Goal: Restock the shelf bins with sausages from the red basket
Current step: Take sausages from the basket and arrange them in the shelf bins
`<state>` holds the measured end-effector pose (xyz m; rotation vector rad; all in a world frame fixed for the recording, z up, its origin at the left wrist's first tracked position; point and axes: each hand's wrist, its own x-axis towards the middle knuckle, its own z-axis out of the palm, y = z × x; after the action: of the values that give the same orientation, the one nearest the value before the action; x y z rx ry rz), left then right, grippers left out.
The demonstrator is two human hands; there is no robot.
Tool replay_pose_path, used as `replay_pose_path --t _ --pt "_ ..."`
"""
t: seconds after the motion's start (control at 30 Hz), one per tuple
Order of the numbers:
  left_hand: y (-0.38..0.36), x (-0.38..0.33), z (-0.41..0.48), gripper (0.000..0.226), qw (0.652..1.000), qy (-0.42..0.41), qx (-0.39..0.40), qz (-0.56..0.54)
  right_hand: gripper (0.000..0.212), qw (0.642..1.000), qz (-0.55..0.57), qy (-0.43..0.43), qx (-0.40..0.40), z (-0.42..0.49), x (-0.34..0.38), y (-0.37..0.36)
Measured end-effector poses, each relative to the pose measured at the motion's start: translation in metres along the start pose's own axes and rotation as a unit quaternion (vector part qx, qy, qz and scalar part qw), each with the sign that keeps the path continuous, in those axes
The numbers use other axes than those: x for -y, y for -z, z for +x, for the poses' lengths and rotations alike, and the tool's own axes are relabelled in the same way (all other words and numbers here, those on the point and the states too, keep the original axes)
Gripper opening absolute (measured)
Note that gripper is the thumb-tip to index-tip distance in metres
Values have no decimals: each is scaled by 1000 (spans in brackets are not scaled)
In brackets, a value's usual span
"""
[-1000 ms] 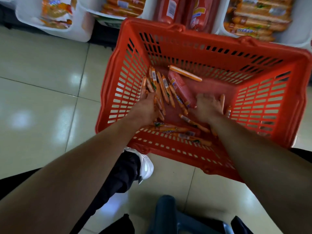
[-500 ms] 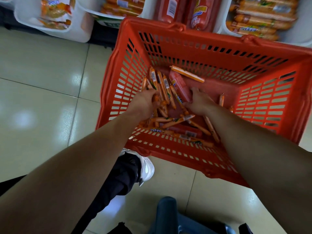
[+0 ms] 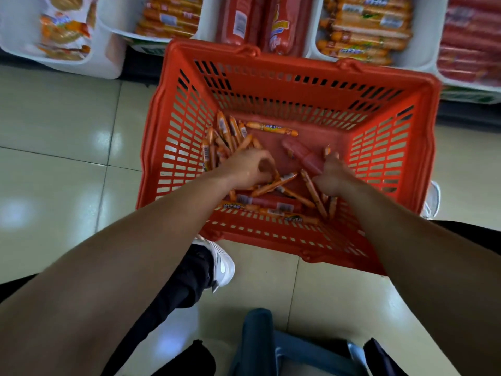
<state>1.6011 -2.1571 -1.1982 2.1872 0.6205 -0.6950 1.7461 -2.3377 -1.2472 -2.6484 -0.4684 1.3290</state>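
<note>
The red basket [image 3: 298, 65] sits on the shiny tile floor [image 3: 54, 131], right in front of the white shelf bins [image 3: 90, 59]. Both hands are down inside it.

The left hand [image 3: 249, 166] has its fingers curled round a bunch of thin orange sausages [image 3: 225, 137]. The bunch sticks out of the hand like a fan. The tips point to the far left corner of the basket, and the other ends poke out toward the near right.

The right hand [image 3: 334, 172] is curled too, and its thumb points left. It grips the near end of a fat red sausage [image 3: 302, 156]. That sausage lies slanted, from far left to near right. It looks a bit blurry.

One orange sausage [image 3: 272, 128] lies alone near the far wall. It lies flat and goes from left to right. Between the two hands, more thin sausages [image 3: 314, 192] lie crossed on the basket bottom, most of them slanted toward the near right. Along the near wall lies a long red sausage with a white label [image 3: 268, 203], going left to right.

The bins on the far side hold orange packs [image 3: 168, 20] and big red sausages [image 3: 260, 20], which point from far to near.

A white shoe [image 3: 223, 263] rests on the floor by the near left corner of the basket.
</note>
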Motion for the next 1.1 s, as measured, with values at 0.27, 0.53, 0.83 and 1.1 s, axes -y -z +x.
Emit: replay_pose_path --t 0.27,0.53,0.83,1.1 --pt "-28 11 8 42 978 -20 169 121 72 999 -31 -2 32 -12 -28 -28" --pt "-37 13 20 42 917 -73 134 369 86 995 -74 32 64 -13 -25 -28" --pt "-38 20 22 48 944 -5 215 249 102 996 -48 44 56 -13 -24 -30" --pt "-53 22 25 69 941 55 248 225 103 997 -39 21 63 -11 -24 -25"
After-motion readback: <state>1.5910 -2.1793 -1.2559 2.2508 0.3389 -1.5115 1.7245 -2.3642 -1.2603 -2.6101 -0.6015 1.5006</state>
